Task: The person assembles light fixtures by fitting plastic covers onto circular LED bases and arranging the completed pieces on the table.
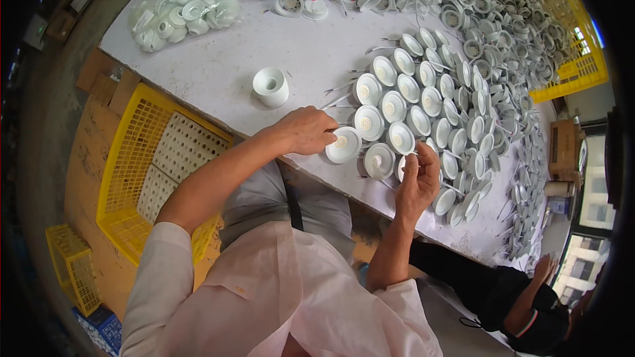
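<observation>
My left hand is closed, its fingertips on the rim of a round white LED downlight at the near edge of the table. My right hand is closed too, thumb and fingers pinched beside another downlight; a bit of white shows at the fingertips, too small to name. Many similar downlights, dotted yellowish in the middle and trailing short wires, stand tilted in rows to the right. Left of them, a short stack of white rings sits on the white table.
A clear bag of white rings lies at the far left. Heaped lamp housings fill the far right, beside a yellow crate. Below the table's left edge stands a yellow basket with perforated white trays. A co-worker's dark sleeve is at lower right.
</observation>
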`<state>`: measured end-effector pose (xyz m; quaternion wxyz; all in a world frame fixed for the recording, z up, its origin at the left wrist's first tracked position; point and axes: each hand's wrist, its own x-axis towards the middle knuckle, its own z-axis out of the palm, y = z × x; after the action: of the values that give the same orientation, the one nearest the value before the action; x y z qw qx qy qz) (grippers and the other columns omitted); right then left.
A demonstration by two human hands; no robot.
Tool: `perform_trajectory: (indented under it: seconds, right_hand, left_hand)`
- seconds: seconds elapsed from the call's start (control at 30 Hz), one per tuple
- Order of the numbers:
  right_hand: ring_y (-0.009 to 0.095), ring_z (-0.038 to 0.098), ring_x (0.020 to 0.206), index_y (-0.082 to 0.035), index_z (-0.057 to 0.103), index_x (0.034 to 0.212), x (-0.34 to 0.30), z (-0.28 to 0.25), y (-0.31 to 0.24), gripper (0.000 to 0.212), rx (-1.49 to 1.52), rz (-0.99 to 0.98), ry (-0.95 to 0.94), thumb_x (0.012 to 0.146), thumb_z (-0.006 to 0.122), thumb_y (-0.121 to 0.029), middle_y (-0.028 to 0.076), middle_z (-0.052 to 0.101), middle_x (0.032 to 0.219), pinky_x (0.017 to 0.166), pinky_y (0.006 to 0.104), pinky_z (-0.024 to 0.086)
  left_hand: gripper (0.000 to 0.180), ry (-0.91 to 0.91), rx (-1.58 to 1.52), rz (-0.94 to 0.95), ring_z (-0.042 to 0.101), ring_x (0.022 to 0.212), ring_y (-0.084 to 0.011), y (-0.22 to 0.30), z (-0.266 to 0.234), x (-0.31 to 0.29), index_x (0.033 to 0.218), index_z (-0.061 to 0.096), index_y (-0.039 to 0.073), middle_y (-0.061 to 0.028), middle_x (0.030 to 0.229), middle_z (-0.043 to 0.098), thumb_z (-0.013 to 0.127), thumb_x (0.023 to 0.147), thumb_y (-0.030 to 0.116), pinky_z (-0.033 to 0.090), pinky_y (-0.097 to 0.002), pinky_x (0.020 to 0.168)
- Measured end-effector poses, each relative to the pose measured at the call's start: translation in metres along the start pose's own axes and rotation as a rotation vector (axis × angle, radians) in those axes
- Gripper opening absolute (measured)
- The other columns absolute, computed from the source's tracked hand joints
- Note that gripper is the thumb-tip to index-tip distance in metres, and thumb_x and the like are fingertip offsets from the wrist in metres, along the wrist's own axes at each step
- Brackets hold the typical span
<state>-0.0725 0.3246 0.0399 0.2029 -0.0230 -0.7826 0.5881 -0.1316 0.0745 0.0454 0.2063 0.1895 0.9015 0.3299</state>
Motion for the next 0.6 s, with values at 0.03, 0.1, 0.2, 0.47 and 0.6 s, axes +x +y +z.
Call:
perform_trajectory:
  seconds: [0.03, 0.1, 0.2, 0.47, 0.6]
  right_hand:
    - [0.011, 0.054, 0.085, -0.002, 0.062, 0.112, 0.0, -0.001, 0.001, 0.025, 0.0, 0.002, 0.001, 0.088, 0.064, -0.007, 0.007, 0.057, 0.114, 0.071, 0.0235, 0.047]
    - [0.012, 0.054, 0.085, -0.003, 0.062, 0.112, -0.001, -0.003, 0.001, 0.026, -0.023, -0.001, 0.009, 0.087, 0.065, -0.008, 0.007, 0.057, 0.115, 0.071, 0.0236, 0.047]
    - [0.012, 0.055, 0.086, -0.003, 0.062, 0.112, -0.002, -0.004, -0.001, 0.025, -0.021, -0.023, 0.019, 0.088, 0.065, -0.009, 0.007, 0.057, 0.115, 0.071, 0.0234, 0.047]
    - [0.012, 0.055, 0.087, -0.002, 0.062, 0.111, 0.004, -0.004, -0.011, 0.024, -0.026, -0.077, 0.024, 0.088, 0.065, -0.009, 0.008, 0.057, 0.114, 0.07, 0.0233, 0.047]
    - [0.006, 0.052, 0.08, -0.001, 0.061, 0.114, 0.011, 0.004, -0.012, 0.024, -0.054, -0.142, 0.003, 0.091, 0.06, -0.003, 0.003, 0.058, 0.11, 0.065, 0.0186, 0.042]
  left_hand:
    - [0.032, -0.037, 0.055, 0.005, 0.064, 0.08, -0.0376, 0.003, 0.0, 0.003, 0.107, 0.068, 0.009, -0.0224, 0.085, 0.066, 0.053, 0.082, 0.023, 0.049, -0.0452, 0.076]
    - [0.032, -0.05, 0.079, 0.014, 0.063, 0.081, -0.038, 0.007, 0.002, 0.007, 0.107, 0.068, 0.01, -0.0228, 0.085, 0.066, 0.053, 0.082, 0.023, 0.049, -0.0459, 0.076]
    - [0.031, -0.045, 0.085, 0.037, 0.063, 0.08, -0.0385, 0.007, 0.008, 0.01, 0.105, 0.068, 0.01, -0.0233, 0.084, 0.066, 0.052, 0.082, 0.023, 0.049, -0.0469, 0.076]
    - [0.027, 0.061, 0.077, 0.073, 0.063, 0.076, -0.0396, 0.007, 0.013, 0.009, 0.101, 0.068, 0.007, -0.0231, 0.079, 0.065, 0.054, 0.083, 0.023, 0.049, -0.0474, 0.074]
    - [0.024, 0.185, -0.003, 0.131, 0.062, 0.076, -0.0403, -0.003, 0.023, 0.01, 0.1, 0.067, 0.004, -0.0236, 0.079, 0.064, 0.06, 0.083, 0.02, 0.049, -0.0467, 0.073]
